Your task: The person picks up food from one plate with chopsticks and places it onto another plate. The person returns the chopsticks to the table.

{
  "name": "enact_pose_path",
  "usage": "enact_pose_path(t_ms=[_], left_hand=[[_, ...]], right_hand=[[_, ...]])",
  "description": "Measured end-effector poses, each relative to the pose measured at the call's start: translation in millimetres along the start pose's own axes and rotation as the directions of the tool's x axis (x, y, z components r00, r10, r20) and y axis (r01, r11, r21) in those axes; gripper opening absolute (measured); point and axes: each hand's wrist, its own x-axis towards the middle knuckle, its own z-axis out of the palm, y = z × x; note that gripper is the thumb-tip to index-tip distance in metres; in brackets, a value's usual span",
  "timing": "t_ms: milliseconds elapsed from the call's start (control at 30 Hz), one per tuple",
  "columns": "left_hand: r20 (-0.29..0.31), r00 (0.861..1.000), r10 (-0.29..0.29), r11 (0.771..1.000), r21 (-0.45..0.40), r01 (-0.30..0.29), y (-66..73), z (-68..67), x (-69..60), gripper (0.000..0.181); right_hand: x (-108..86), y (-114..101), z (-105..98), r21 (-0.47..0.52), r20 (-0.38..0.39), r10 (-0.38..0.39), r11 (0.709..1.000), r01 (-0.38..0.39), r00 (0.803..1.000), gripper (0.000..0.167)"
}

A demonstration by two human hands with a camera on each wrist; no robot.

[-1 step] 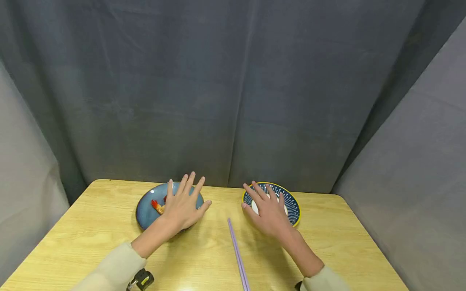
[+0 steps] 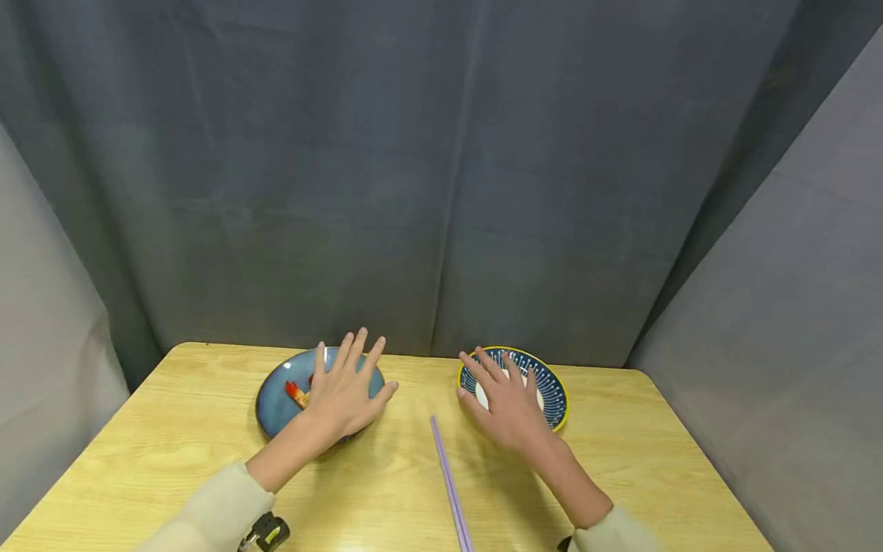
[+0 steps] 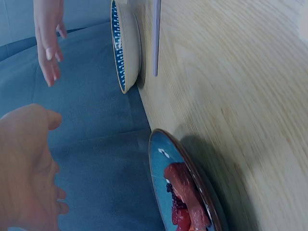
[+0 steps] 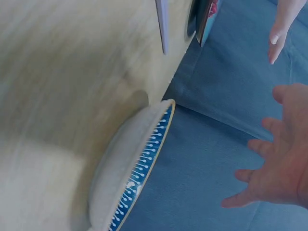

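Note:
My left hand hovers with its fingers spread over a glossy blue plate, covering part of it. An orange-tailed shrimp shows on that plate; in the left wrist view a reddish-brown strip of food and a dark, berry-like piece lie there too. Over a blue-and-white patterned bowl with a yellow rim, my right hand is held palm down, fingers apart. Both wrist views show the hands raised clear of the dishes. A pair of light purple chopsticks lies between them on the table.
The dishes stand near the far edge of the light wooden table. Right behind that edge hangs a dark grey curtain. Paler cloth walls close in both sides.

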Motion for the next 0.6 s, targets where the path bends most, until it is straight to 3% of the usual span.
enact_pose_path(t_ms=[200, 367, 600], left_hand=[[-0.03, 1.0, -0.01, 1.0, -0.02, 0.01, -11.6, 2.7, -0.5, 0.073], [-0.041, 0.999, -0.022, 0.998, -0.054, 0.019, -25.3, 3.2, -3.5, 0.069], [-0.01, 0.996, -0.091, 0.995, -0.028, 0.09, -48.2, 5.5, -13.6, 0.06]], right_hand=[[-8.3, 0, 4, 0.044, -0.019, -0.056, 0.997, 0.056, 0.998, 0.044], [-15.6, -5, 1, 0.071, -0.016, -0.052, 0.996, 0.053, 0.999, 0.035], [-21.3, -9, 6, 0.114, 0.062, -0.016, 0.993, 0.009, 0.998, 0.024]])
